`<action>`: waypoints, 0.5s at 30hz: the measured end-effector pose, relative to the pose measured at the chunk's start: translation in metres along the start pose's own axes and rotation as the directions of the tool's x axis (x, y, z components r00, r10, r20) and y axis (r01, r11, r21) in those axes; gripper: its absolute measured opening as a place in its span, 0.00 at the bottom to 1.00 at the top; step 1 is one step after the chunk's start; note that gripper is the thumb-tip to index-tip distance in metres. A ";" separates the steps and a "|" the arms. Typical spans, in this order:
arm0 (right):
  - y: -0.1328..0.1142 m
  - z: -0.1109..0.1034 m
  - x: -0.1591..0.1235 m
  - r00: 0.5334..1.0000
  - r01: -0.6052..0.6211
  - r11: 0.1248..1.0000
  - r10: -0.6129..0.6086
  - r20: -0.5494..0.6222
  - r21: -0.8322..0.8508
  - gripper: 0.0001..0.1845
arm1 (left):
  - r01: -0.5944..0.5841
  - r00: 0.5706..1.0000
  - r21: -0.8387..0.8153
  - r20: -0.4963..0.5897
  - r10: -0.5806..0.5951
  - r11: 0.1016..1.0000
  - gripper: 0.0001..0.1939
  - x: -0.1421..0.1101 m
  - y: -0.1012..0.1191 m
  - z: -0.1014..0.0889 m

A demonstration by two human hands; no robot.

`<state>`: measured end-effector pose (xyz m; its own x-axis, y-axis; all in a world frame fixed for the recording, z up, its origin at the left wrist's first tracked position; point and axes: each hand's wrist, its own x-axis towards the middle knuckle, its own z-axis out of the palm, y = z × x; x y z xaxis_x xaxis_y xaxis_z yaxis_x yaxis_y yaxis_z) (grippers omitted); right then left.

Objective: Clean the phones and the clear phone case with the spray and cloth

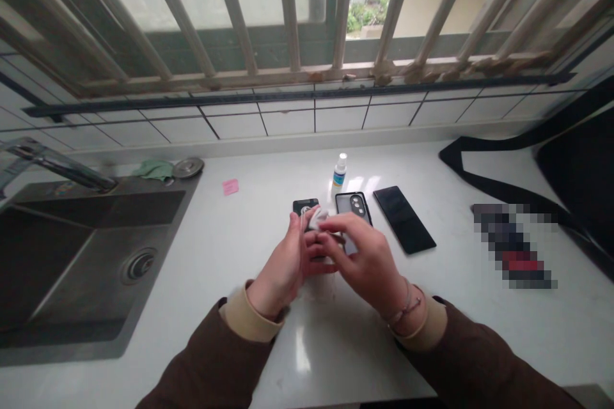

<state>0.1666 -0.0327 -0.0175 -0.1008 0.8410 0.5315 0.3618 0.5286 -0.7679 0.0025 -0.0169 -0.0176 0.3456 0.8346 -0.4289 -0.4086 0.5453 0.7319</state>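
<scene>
My left hand (283,262) and my right hand (364,255) meet over the white counter (268,358). My right fingertips press a crumpled white cloth (316,218) against a small dark phone case (305,207), which my left fingers seem to grip. Its lower part is hidden by my hands. Just beyond my right hand lies a dark-cased phone with a camera bump (354,206), partly under my fingers. A black smartphone (404,219) lies to its right. A small spray bottle (339,172) with a white cap stands behind them.
To the left is a steel sink (189,188) with a drain and a curved faucet (57,163). A green cloth (153,170), a round metal lid (188,167) and a pink sticky note (230,186) lie near it. On the right are a blurred object (513,246) and a black strap (503,186).
</scene>
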 end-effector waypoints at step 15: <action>0.010 0.006 -0.001 0.964 -0.208 0.976 0.217 0.156 -0.067 0.25 | -0.118 0.990 0.087 0.088 0.110 0.989 0.39 0.006 -0.013 -0.011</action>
<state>0.1647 -0.0275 -0.0273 -0.1636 0.9430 0.2899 0.4362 0.3327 -0.8361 0.0008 -0.0180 -0.0350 0.3716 0.8796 -0.2971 -0.3713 0.4341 0.8208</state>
